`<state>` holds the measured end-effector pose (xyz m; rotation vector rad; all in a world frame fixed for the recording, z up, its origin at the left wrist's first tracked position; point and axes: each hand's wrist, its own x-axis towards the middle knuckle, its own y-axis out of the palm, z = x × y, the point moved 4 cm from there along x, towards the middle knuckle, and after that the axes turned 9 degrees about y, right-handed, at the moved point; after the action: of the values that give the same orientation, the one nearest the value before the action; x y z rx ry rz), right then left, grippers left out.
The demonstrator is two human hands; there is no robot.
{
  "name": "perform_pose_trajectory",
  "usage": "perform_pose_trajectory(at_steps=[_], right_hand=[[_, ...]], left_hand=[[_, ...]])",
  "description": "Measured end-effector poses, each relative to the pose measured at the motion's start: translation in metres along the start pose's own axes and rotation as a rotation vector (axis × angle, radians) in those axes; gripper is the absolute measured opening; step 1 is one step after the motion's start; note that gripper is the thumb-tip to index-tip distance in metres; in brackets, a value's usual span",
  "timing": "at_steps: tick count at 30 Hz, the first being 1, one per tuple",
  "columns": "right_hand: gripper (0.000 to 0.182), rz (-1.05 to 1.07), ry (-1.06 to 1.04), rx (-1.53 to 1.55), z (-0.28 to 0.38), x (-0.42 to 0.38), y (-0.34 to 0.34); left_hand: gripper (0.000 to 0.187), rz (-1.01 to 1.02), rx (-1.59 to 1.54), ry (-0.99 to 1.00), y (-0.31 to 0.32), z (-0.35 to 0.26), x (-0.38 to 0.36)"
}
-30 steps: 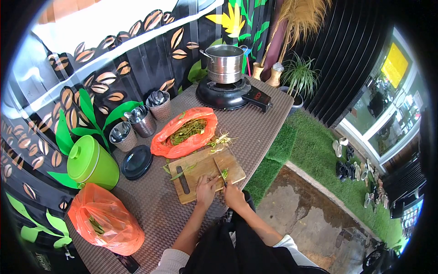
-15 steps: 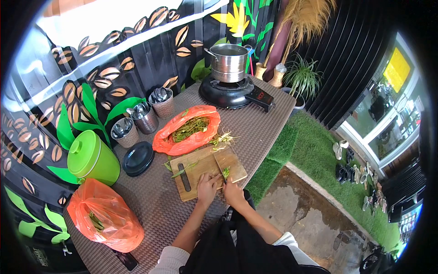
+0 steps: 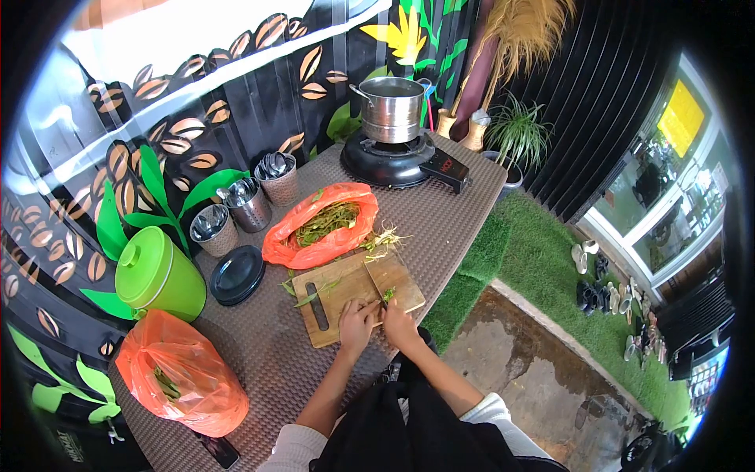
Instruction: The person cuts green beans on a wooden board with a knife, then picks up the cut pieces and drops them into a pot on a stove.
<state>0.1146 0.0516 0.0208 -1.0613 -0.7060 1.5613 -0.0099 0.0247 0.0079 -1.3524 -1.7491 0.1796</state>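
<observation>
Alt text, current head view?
A person's right hand holds a knife beside chopped greens on a wooden board; the left hand is close by. Beyond are an open orange bag of greens and a steel pot on a black burner.

- The right hand (image 3: 401, 326) sits a little farther in from the near long edge of the cutting board (image 3: 346, 288) than in the earlier pictures, its fingers now almost level with those of the left hand (image 3: 356, 323).
- The knife (image 3: 374, 281) has slid forward with it, so its tip lies slightly closer to the board's far long edge and a touch farther from the far right corner.
- Less of the chopped greens (image 3: 388, 293) shows, with the right hand now nearer the pile.
</observation>
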Motion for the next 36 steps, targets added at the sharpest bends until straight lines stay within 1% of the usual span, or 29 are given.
perform_pose_trajectory(at_steps=[2,4,5,8,10,12,16,18,20,22,24,26,27,28,31,33,36], right_hand=[[0.034,-0.01,-0.036,0.0,-0.003,0.01,0.002],[0.032,-0.011,-0.115,-0.002,-0.007,0.014,0.0],[0.032,-0.013,-0.117,-0.003,-0.007,0.011,-0.001],[0.03,0.019,-0.112,-0.018,-0.005,-0.005,-0.001],[0.03,0.051,0.028,0.005,0.002,-0.013,0.0],[0.03,0.041,0.012,0.005,0.003,-0.006,0.001],[0.031,0.02,-0.1,0.036,-0.005,0.009,-0.005],[0.031,0.015,-0.145,0.046,-0.003,0.002,-0.008],[0.035,0.046,-0.069,0.059,-0.002,-0.011,-0.006],[0.035,0.049,-0.039,0.057,0.003,-0.013,-0.001],[0.036,0.055,-0.004,0.058,0.002,-0.01,0.001],[0.035,0.038,-0.09,0.106,0.001,0.004,-0.003],[0.034,0.028,-0.167,0.13,-0.002,0.009,-0.005],[0.034,0.027,-0.169,0.13,-0.006,0.01,-0.003],[0.033,0.045,-0.13,0.081,-0.003,-0.002,-0.003],[0.032,0.023,-0.01,0.006,-0.001,-0.014,0.004],[0.031,-0.017,-0.028,0.023,0.003,-0.002,0.006]], left_hand=[[0.027,0.001,-0.022,-0.023,-0.001,0.0,0.0],[0.026,-0.002,-0.048,-0.035,-0.003,-0.001,0.001],[0.026,-0.005,-0.047,-0.034,-0.004,-0.002,0.002],[0.025,-0.001,-0.046,-0.035,-0.006,-0.005,0.002],[0.024,-0.002,-0.034,-0.022,-0.006,-0.004,0.002],[0.023,-0.013,-0.029,-0.02,-0.003,-0.002,0.002],[0.022,-0.028,-0.015,-0.005,-0.008,-0.007,0.003],[0.022,-0.039,-0.026,-0.001,-0.006,-0.006,0.003],[0.021,-0.049,-0.039,0.004,-0.004,-0.003,0.002],[0.02,-0.012,-0.029,-0.002,-0.001,0.002,0.001],[0.02,-0.017,-0.018,-0.006,-0.004,-0.002,0.002],[0.02,-0.019,-0.011,-0.004,-0.004,-0.005,0.003],[0.019,-0.02,-0.024,-0.012,-0.003,-0.004,0.003],[0.019,-0.022,-0.035,-0.022,-0.003,-0.003,0.003],[0.018,-0.045,-0.041,0.0,-0.003,-0.002,0.002],[0.018,-0.04,-0.022,0.007,-0.002,-0.001,0.001],[0.018,-0.041,-0.022,0.013,-0.004,-0.004,0.002]])
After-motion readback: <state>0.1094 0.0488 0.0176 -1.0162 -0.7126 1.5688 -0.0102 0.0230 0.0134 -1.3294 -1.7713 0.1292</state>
